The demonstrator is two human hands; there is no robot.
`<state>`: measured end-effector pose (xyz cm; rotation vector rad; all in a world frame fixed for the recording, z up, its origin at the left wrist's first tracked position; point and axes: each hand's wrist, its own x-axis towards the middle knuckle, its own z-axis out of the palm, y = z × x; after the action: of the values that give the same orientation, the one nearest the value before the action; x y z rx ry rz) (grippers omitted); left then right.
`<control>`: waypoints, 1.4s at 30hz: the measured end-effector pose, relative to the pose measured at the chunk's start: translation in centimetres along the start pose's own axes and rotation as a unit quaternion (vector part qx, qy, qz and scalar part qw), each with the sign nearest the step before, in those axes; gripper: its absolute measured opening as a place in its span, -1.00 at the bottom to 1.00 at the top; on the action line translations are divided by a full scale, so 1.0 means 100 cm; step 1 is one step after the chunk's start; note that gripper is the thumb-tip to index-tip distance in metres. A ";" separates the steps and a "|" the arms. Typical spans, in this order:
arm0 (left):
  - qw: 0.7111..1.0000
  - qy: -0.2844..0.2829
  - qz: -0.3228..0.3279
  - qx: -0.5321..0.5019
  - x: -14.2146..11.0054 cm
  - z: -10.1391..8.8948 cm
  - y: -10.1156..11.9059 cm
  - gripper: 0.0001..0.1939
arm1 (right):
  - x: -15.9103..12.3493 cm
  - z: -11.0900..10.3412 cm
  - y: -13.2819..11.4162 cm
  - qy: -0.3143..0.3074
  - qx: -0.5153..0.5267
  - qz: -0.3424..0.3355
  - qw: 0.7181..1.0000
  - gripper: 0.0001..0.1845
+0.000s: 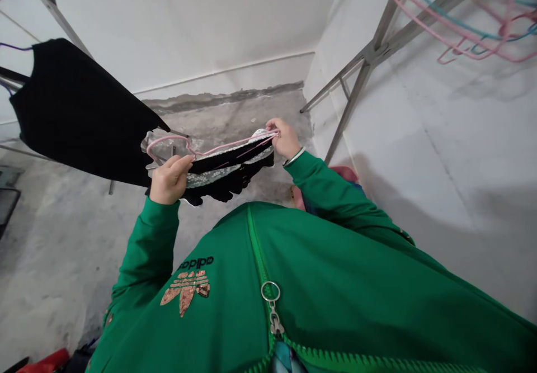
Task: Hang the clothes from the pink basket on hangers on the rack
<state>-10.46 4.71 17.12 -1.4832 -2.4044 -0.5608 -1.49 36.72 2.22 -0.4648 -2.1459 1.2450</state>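
Note:
In front of my chest, I hold up a pink wire hanger (201, 148) with both hands. A small black garment with pale lace trim (222, 176) lies along it. My left hand (170, 179) is closed around the hanger's near side and the garment's left end. My right hand (285, 138) pinches the hanger's far end together with the lace edge. Green jacket sleeves cover both my arms. Behind my left hand, a larger black garment (79, 114) hangs from a purple hanger (14, 46).
A grey metal drying rack (369, 54) stands at the upper right, with several pink and teal hangers (474, 32) on it. White walls (197, 20) and a bare concrete floor (62, 239) surround me. A red object (46, 362) lies at the bottom left.

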 end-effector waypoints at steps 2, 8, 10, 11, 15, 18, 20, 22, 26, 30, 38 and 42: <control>0.999 -0.034 0.000 0.014 -0.002 -0.007 -0.005 -0.69 | 0.005 -0.003 0.001 -0.031 -0.035 0.004 0.999 -0.65; 0.985 -0.008 -0.044 0.169 0.002 -0.010 -0.006 -0.70 | 0.000 -0.002 -0.021 -0.025 -0.116 -0.003 0.993 -0.59; 0.980 0.047 -0.079 0.174 0.004 -0.004 -0.006 -0.71 | -0.014 -0.004 -0.036 -0.045 -0.136 -0.071 0.987 -0.58; 0.979 0.073 -0.093 0.167 0.005 -0.001 -0.006 -0.72 | -0.022 -0.006 -0.044 -0.071 -0.136 -0.118 0.981 -0.59; 0.976 0.121 -0.130 0.124 0.008 0.005 -0.009 -0.71 | -0.045 -0.018 -0.066 -0.187 -0.073 -0.240 0.950 -0.73; 0.978 0.126 -0.121 0.113 0.009 0.004 -0.011 -0.68 | -0.036 -0.026 -0.067 -0.131 -0.061 -0.219 0.965 -0.73; 0.980 0.120 -0.101 0.123 0.010 0.001 -0.013 -0.64 | -0.019 -0.028 -0.063 -0.097 -0.085 -0.222 0.966 -0.67; 0.982 0.104 -0.078 0.134 0.011 -0.002 -0.015 -0.59 | -0.002 -0.029 -0.057 -0.116 -0.120 -0.248 0.954 -0.56; 0.985 0.105 -0.057 0.128 0.014 -0.005 -0.018 -0.59 | 0.015 -0.026 -0.053 -0.258 -0.179 -0.273 0.909 -0.64; 0.985 0.108 -0.069 0.116 0.016 0.000 -0.021 -0.70 | 0.004 -0.016 -0.067 -0.242 -0.183 -0.284 0.910 -0.62; 0.992 0.042 -0.086 0.082 0.004 0.008 -0.057 -0.58 | -0.002 -0.017 -0.091 -0.107 -0.197 -0.289 0.931 -0.58; 0.989 -0.046 -0.117 0.074 -0.021 -0.004 -0.095 -0.48 | 0.000 -0.040 -0.090 -0.050 -0.218 -0.313 0.923 -0.62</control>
<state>-18.05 -0.95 14.85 -1.2002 -2.6492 -0.3586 1.17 34.84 11.53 0.1263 -2.3856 0.4425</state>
